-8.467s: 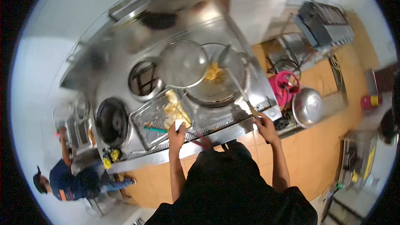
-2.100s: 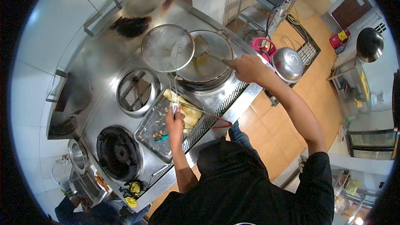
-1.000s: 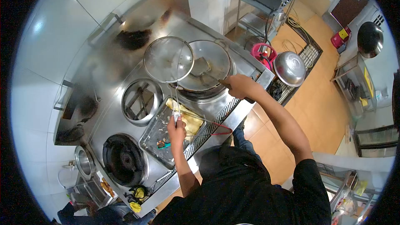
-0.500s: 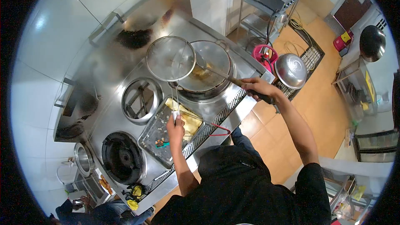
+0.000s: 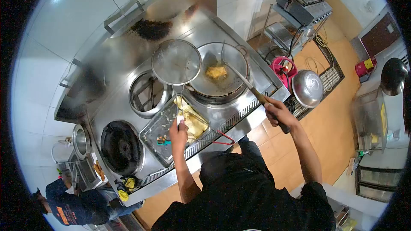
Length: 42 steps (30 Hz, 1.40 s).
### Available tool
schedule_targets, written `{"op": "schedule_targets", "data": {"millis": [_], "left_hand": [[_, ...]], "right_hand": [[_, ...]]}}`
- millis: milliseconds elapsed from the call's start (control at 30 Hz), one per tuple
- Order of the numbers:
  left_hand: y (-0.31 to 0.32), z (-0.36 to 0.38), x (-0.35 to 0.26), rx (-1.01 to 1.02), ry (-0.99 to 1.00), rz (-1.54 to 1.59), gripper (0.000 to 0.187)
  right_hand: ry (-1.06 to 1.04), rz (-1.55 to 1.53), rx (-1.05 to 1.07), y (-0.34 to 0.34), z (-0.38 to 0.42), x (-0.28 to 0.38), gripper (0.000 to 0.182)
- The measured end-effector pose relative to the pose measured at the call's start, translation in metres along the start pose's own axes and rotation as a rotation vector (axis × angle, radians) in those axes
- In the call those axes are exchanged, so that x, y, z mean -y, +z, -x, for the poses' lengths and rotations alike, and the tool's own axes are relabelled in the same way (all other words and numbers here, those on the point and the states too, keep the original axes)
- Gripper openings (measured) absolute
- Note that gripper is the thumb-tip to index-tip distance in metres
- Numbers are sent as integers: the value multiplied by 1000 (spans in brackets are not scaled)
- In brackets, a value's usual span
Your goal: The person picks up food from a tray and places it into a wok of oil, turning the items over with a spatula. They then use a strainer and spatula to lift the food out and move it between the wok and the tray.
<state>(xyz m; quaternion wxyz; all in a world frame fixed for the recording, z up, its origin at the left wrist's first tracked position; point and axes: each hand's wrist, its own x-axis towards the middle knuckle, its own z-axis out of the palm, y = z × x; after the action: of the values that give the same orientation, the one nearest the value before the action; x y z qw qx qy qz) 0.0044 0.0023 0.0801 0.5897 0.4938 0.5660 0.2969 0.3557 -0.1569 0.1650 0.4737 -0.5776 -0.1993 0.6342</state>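
My left hand (image 5: 179,133) is closed round the handle of a round mesh strainer (image 5: 176,62), which is raised beside the wok. In my right hand (image 5: 279,114) is the dark handle of a long metal ladle (image 5: 237,73), its head at the far inner side of the wok (image 5: 205,54). A golden-brown piece of food (image 5: 216,72) lies in the middle of the wok. Below the strainer, a rectangular tray (image 5: 150,127) holds pale yellow sheets (image 5: 193,123) and a small teal item (image 5: 163,140). Red-handled tongs (image 5: 226,138) lie across the tray's right side.
Left of the wok are an empty burner ring (image 5: 136,96) and a black burner (image 5: 122,149). A pink bucket (image 5: 284,69) and metal bowl (image 5: 307,88) stand at the right. Another person (image 5: 77,203) is at the lower left. A grill (image 5: 302,6) stands at the back right.
The ladle's head has moved from the wok's left side to its far side, uncovering the food. My right hand is lower in view. The camera view has shifted, showing more of the other person.
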Motion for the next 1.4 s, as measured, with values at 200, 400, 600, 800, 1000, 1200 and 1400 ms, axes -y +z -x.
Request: {"op": "schedule_targets", "data": {"millis": [200, 400, 600, 800, 1000, 1200, 1400], "left_hand": [[5, -7, -8, 27, -48, 42, 21], [4, -13, -5, 36, -41, 2, 19], [2, -12, 11, 34, -8, -29, 18], [14, -8, 8, 39, -27, -39, 17], [22, -21, 13, 74, -16, 18, 15], [26, -33, 15, 98, 8, -30, 16], [29, -26, 9, 104, -9, -18, 18]], "right_hand": [[68, -122, 40, -8, 0, 17, 44], [-28, 95, -12, 6, -1, -2, 46], [-121, 244, -98, 12, 8, 0, 50], [-61, -380, -54, 47, 5, -36, 44], [-93, -855, 75, 84, 5, -77, 21], [-96, -796, 100, 93, 19, -87, 28], [-79, -785, 4, 94, 29, -92, 30]]}}
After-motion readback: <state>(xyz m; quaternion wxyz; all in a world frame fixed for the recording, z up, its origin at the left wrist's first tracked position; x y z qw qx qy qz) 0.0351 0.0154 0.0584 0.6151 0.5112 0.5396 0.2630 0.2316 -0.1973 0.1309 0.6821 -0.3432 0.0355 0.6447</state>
